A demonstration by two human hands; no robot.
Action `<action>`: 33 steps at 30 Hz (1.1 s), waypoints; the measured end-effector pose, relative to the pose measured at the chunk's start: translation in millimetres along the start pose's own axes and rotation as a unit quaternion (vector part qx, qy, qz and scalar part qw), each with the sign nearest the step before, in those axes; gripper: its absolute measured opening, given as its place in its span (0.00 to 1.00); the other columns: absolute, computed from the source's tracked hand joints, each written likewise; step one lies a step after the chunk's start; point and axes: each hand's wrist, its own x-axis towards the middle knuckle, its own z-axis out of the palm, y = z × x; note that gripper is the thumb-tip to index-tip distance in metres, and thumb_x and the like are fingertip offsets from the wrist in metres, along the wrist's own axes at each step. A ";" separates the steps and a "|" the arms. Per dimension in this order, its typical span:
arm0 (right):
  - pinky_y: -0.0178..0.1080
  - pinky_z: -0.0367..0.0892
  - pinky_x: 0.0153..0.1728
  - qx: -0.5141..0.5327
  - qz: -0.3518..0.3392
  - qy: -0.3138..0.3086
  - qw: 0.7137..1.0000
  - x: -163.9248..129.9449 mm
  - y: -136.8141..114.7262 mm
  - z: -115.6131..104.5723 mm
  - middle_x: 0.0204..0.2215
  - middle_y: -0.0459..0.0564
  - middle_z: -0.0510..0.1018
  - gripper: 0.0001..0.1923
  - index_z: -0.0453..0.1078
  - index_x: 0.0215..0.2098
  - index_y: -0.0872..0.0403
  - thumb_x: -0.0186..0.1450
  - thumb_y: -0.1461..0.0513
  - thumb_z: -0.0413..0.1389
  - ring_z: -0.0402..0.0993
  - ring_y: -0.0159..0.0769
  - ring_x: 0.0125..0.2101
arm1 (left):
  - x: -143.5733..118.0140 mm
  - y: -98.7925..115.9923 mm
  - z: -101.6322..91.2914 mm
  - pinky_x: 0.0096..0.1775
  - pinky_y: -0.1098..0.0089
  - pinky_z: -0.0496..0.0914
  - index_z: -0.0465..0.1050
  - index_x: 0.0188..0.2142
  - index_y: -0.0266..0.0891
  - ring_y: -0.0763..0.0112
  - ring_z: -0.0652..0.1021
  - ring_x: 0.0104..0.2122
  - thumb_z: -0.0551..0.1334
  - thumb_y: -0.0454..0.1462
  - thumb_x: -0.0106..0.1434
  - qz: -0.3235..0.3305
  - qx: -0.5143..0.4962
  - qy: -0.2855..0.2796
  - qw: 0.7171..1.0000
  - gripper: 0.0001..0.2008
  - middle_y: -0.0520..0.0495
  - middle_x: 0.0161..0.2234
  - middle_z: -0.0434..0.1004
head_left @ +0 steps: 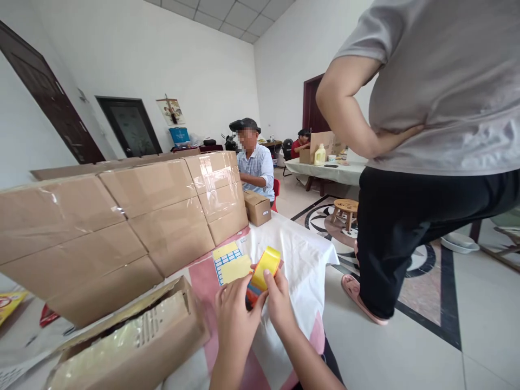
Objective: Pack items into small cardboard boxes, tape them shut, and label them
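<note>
Holding a yellow tape roll (265, 269) over the table's (303, 254) near edge.
Your left hand (234, 314) and right hand (279, 302) are both gripping it; an unsealed cardboard box (134, 338) is lying at the near-left corner, contents unclear.

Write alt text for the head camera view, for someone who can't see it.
Two bare hands, left hand and right hand, hold a roll of yellow tape over a table stacked with taped cardboard boxes. A standing person is close on the right; another sits behind the boxes.
</note>
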 end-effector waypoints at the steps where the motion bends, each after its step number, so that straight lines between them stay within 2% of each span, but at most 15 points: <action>1: 0.47 0.73 0.51 0.003 -0.003 0.005 1.000 1.9 0.3 0.8 0.46 0.55 0.82 0.19 0.75 0.47 0.52 0.69 0.47 0.57 0.80 0.45 0.45 | -3.8 -3.4 -0.7 0.50 0.53 0.67 0.73 0.52 0.42 0.51 0.80 0.48 0.64 0.46 0.66 -0.031 -0.018 -0.018 0.999 0.18 0.41 0.47 0.82; 4: 0.43 0.75 0.44 -0.023 -0.017 0.012 1.000 6.9 1.9 0.5 0.41 0.54 0.83 0.21 0.74 0.44 0.52 0.70 0.44 0.54 0.81 0.42 0.39 | -12.2 -12.1 3.1 0.50 0.53 0.70 0.77 0.43 0.43 0.51 0.78 0.50 0.60 0.47 0.68 -0.111 -0.117 -0.077 0.984 0.13 0.41 0.48 0.80; 7: 0.41 0.74 0.38 -0.069 -0.033 0.006 0.997 11.3 5.6 -2.9 0.34 0.53 0.82 0.26 0.73 0.40 0.53 0.70 0.40 0.50 0.79 0.40 0.34 | -15.4 -11.4 12.5 0.50 0.58 0.73 0.79 0.33 0.43 0.56 0.78 0.49 0.55 0.46 0.70 -0.144 -0.250 -0.111 0.951 0.17 0.41 0.46 0.78; 10: 0.41 0.73 0.37 -0.131 -0.063 0.054 0.988 17.1 11.2 -11.3 0.32 0.53 0.80 0.29 0.73 0.37 0.53 0.70 0.38 0.48 0.77 0.40 0.33 | -12.5 1.9 11.2 0.47 0.59 0.74 0.80 0.29 0.42 0.57 0.78 0.44 0.57 0.49 0.68 -0.176 -0.291 -0.088 0.936 0.19 0.41 0.40 0.78; 11: 0.41 0.73 0.37 -0.146 -0.073 0.075 0.984 19.0 12.7 -15.1 0.31 0.52 0.80 0.29 0.73 0.36 0.52 0.69 0.38 0.48 0.76 0.40 0.32 | -10.4 8.5 6.8 0.46 0.60 0.74 0.79 0.28 0.42 0.57 0.78 0.42 0.57 0.50 0.68 -0.176 -0.298 -0.094 0.933 0.20 0.42 0.37 0.78; 13: 0.41 0.73 0.35 -0.152 -0.096 0.097 0.979 21.9 13.4 -23.1 0.29 0.51 0.78 0.28 0.73 0.35 0.51 0.68 0.37 0.49 0.75 0.40 0.30 | -6.3 22.3 -5.9 0.43 0.63 0.73 0.78 0.26 0.41 0.59 0.78 0.39 0.57 0.50 0.69 -0.158 -0.325 -0.140 0.922 0.21 0.43 0.34 0.77; 15: 0.41 0.72 0.31 -0.133 -0.105 0.088 0.982 23.9 9.1 -30.2 0.26 0.50 0.76 0.29 0.73 0.34 0.51 0.67 0.37 0.49 0.72 0.39 0.26 | -3.8 34.6 -18.4 0.35 0.67 0.72 0.77 0.27 0.40 0.63 0.77 0.33 0.57 0.50 0.69 -0.157 -0.359 -0.220 0.893 0.21 0.44 0.30 0.77; 17: 0.41 0.71 0.28 -0.116 -0.090 0.090 0.985 25.9 -0.7 -35.5 0.24 0.49 0.74 0.29 0.72 0.32 0.51 0.66 0.37 0.49 0.70 0.38 0.23 | -3.9 43.0 -25.6 0.28 0.70 0.67 0.77 0.32 0.39 0.68 0.74 0.24 0.57 0.50 0.69 -0.194 -0.387 -0.289 0.854 0.19 0.48 0.26 0.75; 20: 0.39 0.69 0.25 -0.121 -0.049 0.095 0.987 31.4 -20.9 -40.4 0.22 0.47 0.73 0.27 0.69 0.31 0.52 0.63 0.38 0.54 0.69 0.37 0.22 | -7.7 48.8 -26.3 0.25 0.71 0.64 0.75 0.37 0.39 0.72 0.69 0.18 0.57 0.50 0.68 -0.247 -0.424 -0.330 0.806 0.17 0.53 0.22 0.71; 25: 0.37 0.67 0.24 -0.177 -0.019 0.059 0.982 42.6 -46.7 -41.9 0.22 0.44 0.70 0.21 0.67 0.30 0.53 0.60 0.45 0.62 0.68 0.33 0.22 | -16.4 54.6 -28.8 0.28 0.71 0.64 0.72 0.36 0.38 0.73 0.69 0.20 0.57 0.48 0.67 -0.259 -0.440 -0.314 0.800 0.15 0.54 0.22 0.69; 33: 0.35 0.66 0.22 -0.135 0.017 0.066 0.988 41.4 -74.3 -27.5 0.22 0.44 0.72 0.20 0.68 0.30 0.54 0.56 0.47 0.65 0.69 0.32 0.21 | -28.5 69.9 -48.2 0.28 0.71 0.62 0.71 0.33 0.38 0.75 0.67 0.20 0.58 0.48 0.68 -0.267 -0.434 -0.299 0.807 0.16 0.55 0.22 0.67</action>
